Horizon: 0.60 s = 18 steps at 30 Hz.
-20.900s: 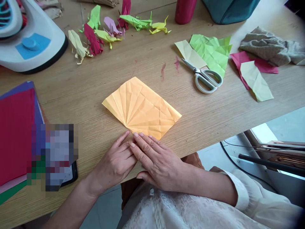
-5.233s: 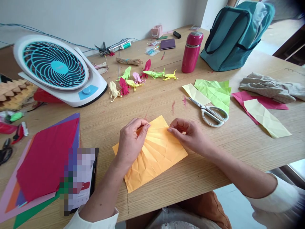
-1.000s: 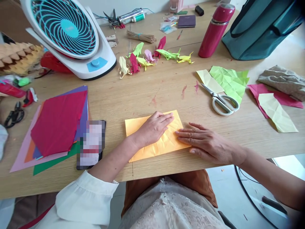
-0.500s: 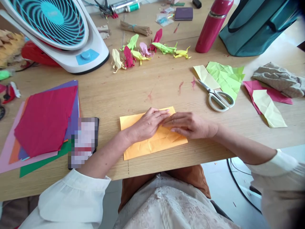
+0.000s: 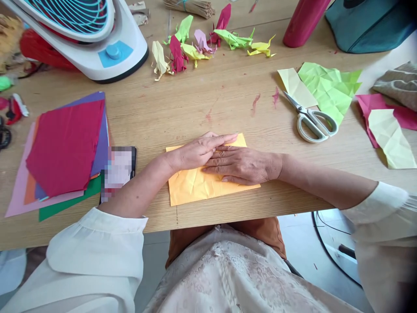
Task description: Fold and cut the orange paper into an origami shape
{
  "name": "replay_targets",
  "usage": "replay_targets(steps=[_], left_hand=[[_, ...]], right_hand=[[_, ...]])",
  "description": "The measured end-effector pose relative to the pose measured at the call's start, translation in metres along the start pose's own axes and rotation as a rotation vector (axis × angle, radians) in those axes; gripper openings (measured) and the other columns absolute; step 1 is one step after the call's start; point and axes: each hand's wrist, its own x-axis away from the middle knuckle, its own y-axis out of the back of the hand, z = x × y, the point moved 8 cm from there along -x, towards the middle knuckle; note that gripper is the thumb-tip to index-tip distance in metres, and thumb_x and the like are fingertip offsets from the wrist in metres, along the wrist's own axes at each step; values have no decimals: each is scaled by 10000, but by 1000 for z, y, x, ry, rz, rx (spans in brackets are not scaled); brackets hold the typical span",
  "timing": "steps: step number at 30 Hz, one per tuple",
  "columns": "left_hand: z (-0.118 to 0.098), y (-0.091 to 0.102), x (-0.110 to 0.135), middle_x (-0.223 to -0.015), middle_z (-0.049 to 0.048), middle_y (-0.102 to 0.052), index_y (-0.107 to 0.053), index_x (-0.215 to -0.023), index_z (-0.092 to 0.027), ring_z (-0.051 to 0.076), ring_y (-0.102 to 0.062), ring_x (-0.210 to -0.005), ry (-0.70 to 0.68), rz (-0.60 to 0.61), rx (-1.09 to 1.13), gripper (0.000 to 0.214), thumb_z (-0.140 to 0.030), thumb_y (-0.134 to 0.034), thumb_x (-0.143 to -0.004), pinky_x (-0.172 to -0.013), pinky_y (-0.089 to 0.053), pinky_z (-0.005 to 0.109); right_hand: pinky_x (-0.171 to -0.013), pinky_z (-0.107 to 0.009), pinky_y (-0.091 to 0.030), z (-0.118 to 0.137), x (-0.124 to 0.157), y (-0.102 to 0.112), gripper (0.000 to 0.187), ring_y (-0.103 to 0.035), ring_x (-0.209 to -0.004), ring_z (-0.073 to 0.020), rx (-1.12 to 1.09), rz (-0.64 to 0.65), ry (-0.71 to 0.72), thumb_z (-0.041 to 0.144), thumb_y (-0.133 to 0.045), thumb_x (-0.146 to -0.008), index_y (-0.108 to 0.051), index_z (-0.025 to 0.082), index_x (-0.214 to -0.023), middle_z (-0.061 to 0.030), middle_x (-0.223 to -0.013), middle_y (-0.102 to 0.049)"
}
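Observation:
A creased orange-yellow sheet of paper (image 5: 190, 187), its shape a wide rectangle, lies near the table's front edge. My left hand (image 5: 200, 150) rests across its upper part with the fingers stretched out toward the far right corner. Flat on the middle of the paper is my right hand (image 5: 243, 164), fingers extended to the left, their tips by the left palm. Neither hand grips anything; both press on the sheet. The part of the paper beneath the hands is hidden.
Scissors (image 5: 309, 119) lie right, by crumpled green paper (image 5: 332, 89). A coloured paper stack (image 5: 65, 148) and a phone (image 5: 119, 167) are left. Behind stand a fan (image 5: 114, 52), several folded paper insects (image 5: 177, 54), a red bottle (image 5: 304, 21) and a teal bag (image 5: 368, 28).
My right hand has flattened and slid left over the paper. My left hand's fingers now reach a little further along the upper edge. The camera view has tilted downward.

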Motion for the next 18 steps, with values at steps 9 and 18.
replay_targets(steps=[9,18], left_hand=[[-5,0,0,-1429,65,-623,-454,-1543,-266,217,-564,-1294,11,19,-41,525,-247,-368,-1025,-1091,-456,381],[-5,-7,3,-1517,51,-560,-409,-1563,-265,218,-512,-1283,-37,-12,-120,518,-246,-375,-1046,-1122,-423,428]], right_hand=[[-1306,-490,-123,9,10,-9,675,-178,-1586,-246,-10,91,-17,460,-435,-1051,-300,100,-1605,-172,-1667,-307],[-1300,-474,-197,59,21,-22,826,-142,-1589,-264,-43,32,-38,536,-502,-1015,-229,32,-1609,-241,-1669,-239]])
